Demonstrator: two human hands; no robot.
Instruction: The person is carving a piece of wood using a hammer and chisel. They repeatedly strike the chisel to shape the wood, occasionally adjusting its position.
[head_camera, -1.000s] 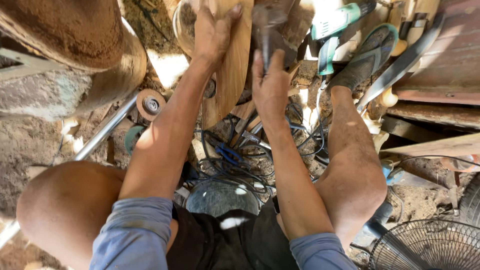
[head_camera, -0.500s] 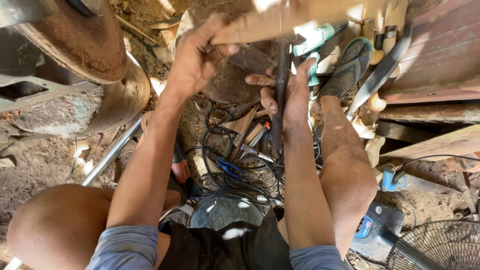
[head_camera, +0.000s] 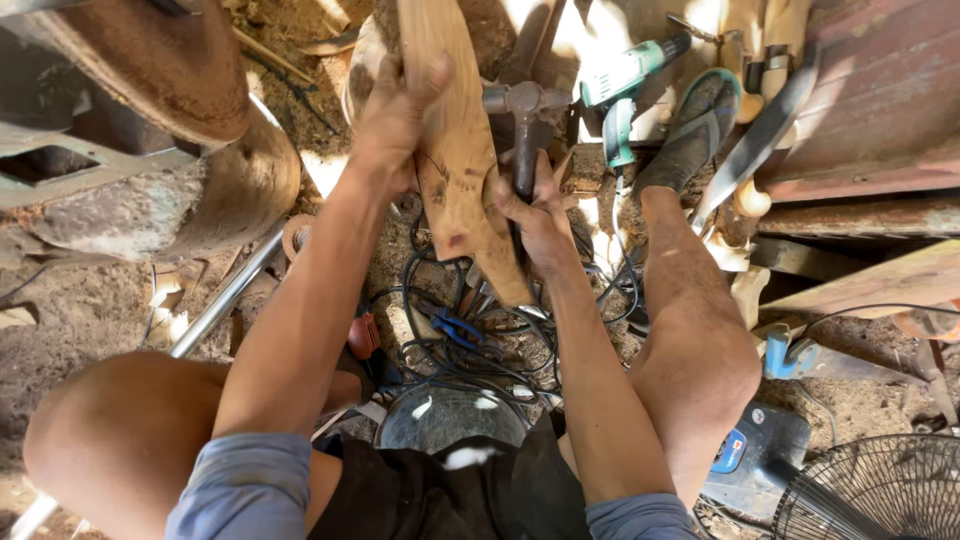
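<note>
Wooden plank (head_camera: 455, 150), a long curved piece of pale carved timber, stands roughly upright between the person's knees, its lower tip down among tangled black cables (head_camera: 470, 350) on the dirt floor. Left hand (head_camera: 395, 115) is closed around the plank's upper left edge, thumb across its face. Right hand (head_camera: 535, 215) grips the handle of a metal hammer (head_camera: 522, 120), whose head sits just beside the plank's right edge. Beyond the hammer lies a green power drill (head_camera: 625, 85), next to a foot in a sandal (head_camera: 695, 125). A fan guard (head_camera: 870, 490) shows at the lower right, and a metal pipe (head_camera: 225, 295) runs along the left.
</note>
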